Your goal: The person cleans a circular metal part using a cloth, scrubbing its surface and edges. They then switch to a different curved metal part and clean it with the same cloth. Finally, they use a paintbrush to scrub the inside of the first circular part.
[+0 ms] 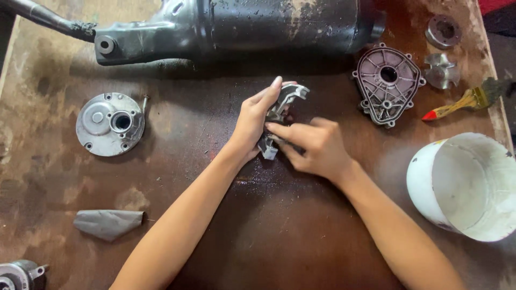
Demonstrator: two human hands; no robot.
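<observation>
Your left hand [257, 121] is wrapped around a small grey cast-metal bracket [279, 115], fingers curled behind it and thumb across the front, holding it just above the wet middle of the brown workbench [279, 231]. Your right hand [314, 147] is partly closed, with its fingertips pinching or pressing the lower end of the same part; whether something thin sits between fingers and metal, you cannot tell from here.

The bench under your hands shines with liquid, so the bracket is likely slick. If your hold loosens, it could slip and drop onto the board, and its jagged cast edges could nick a fingertip as it goes.

Room is good toward you: the near half of the bench is bare between your forearms. Beyond your hands it is tighter, with the long dark motor housing [242, 27] lying across the far edge. To the right, the ribbed cover plate [388, 86] sits near, the paintbrush [465, 102] further out, and the white bucket [467, 185] close by your right forearm; a wide elbow swing could knock it. To the left, the round metal cover [110, 123] and grey folded cloth [107, 223] lie well apart.
</observation>
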